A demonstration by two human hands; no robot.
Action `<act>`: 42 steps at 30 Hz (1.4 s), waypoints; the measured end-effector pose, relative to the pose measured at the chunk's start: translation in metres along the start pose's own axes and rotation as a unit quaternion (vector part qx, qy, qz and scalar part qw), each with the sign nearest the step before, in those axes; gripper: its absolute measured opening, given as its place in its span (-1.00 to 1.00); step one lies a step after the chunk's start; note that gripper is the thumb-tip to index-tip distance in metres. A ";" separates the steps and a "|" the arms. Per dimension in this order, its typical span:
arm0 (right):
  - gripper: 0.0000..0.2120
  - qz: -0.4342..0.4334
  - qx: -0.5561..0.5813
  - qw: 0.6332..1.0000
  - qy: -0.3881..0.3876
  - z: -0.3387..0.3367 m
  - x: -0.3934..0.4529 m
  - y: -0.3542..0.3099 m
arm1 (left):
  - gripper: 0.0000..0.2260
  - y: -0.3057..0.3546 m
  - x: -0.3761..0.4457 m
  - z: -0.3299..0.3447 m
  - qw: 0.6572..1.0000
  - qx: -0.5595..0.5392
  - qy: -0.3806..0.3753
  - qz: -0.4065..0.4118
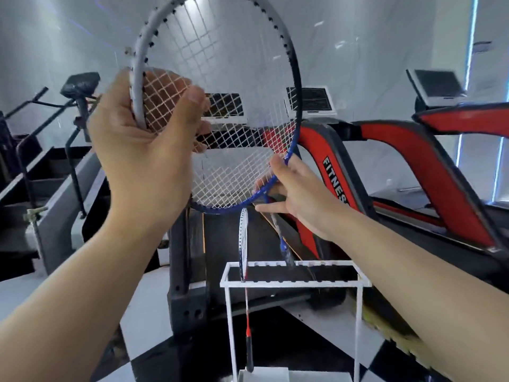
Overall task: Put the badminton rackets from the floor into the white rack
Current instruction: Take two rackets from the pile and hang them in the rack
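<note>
Your left hand (143,133) grips the white side of the racket (220,106) head and your right hand (292,188) pinches its blue rim, holding it high above the white rack (292,282), where another racket (243,244) stands at the left end.

we see a racket frame (293,64) running white to black to blue, strung in a white grid. the rack (292,283) is white. the racket in it (243,244) has a red-and-white shaft and black handle. the floor (146,312) is black-and-white checked. the treadmills (429,166) are red and black.
</note>
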State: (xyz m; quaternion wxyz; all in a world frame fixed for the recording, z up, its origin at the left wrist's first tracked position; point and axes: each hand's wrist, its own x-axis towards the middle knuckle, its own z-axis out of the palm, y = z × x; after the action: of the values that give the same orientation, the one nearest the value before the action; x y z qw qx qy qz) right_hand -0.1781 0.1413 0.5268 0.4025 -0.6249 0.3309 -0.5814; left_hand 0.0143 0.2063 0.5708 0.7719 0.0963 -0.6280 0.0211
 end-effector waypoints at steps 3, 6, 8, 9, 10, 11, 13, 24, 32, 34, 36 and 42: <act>-0.56 0.041 0.005 0.999 0.004 -0.007 0.016 0.021 | -0.92 -0.018 -0.017 0.013 0.999 0.010 -0.007 -0.046; -0.58 0.085 0.034 0.996 0.015 -0.016 0.035 0.050 | -0.92 -0.045 -0.036 0.030 0.993 0.003 -0.020 -0.120; -0.56 0.112 0.046 0.992 0.027 -0.023 0.049 0.071 | -0.87 -0.068 -0.045 0.042 0.989 0.015 -0.031 -0.146; -0.55 0.129 0.051 0.990 0.035 -0.026 0.056 0.082 | -0.84 -0.081 -0.051 0.048 0.987 0.030 -0.038 -0.153; -0.54 0.145 0.055 0.987 0.045 -0.028 0.063 0.092 | -0.82 -0.093 -0.056 0.055 0.985 0.044 -0.043 -0.161; -0.52 0.162 0.056 0.984 0.053 -0.029 0.070 0.104 | -0.81 -0.106 -0.062 0.061 0.982 0.055 -0.044 -0.173; -0.49 0.187 0.049 0.979 0.065 -0.029 0.086 0.126 | -0.79 -0.134 -0.074 0.073 0.975 0.077 -0.035 -0.204; -0.30 0.225 0.065 0.972 0.019 -0.029 0.138 0.217 | -0.75 -0.269 -0.152 0.101 0.911 0.130 -0.118 -0.372; -0.53 0.253 0.051 0.966 -0.016 -0.038 0.138 0.262 | -0.76 -0.300 -0.178 0.096 0.843 0.176 -0.274 -0.429; -0.53 0.252 0.065 0.965 -0.016 -0.039 0.138 0.272 | -0.75 -0.301 -0.183 0.097 0.833 0.178 -0.297 -0.431; -0.48 0.248 0.074 0.966 -0.015 -0.039 0.138 0.279 | -0.75 -0.300 -0.185 0.097 0.831 0.174 -0.313 -0.426; -0.46 0.245 0.056 0.968 -0.005 -0.039 0.142 0.285 | -0.69 -0.302 -0.189 0.098 0.840 0.158 -0.292 -0.430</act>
State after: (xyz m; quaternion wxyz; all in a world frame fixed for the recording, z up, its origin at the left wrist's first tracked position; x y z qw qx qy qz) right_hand -0.1859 -0.1187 0.3395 0.5688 -0.5037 0.4389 -0.4798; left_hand -0.0738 -0.0906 0.3683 0.4587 0.4786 -0.7082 -0.2429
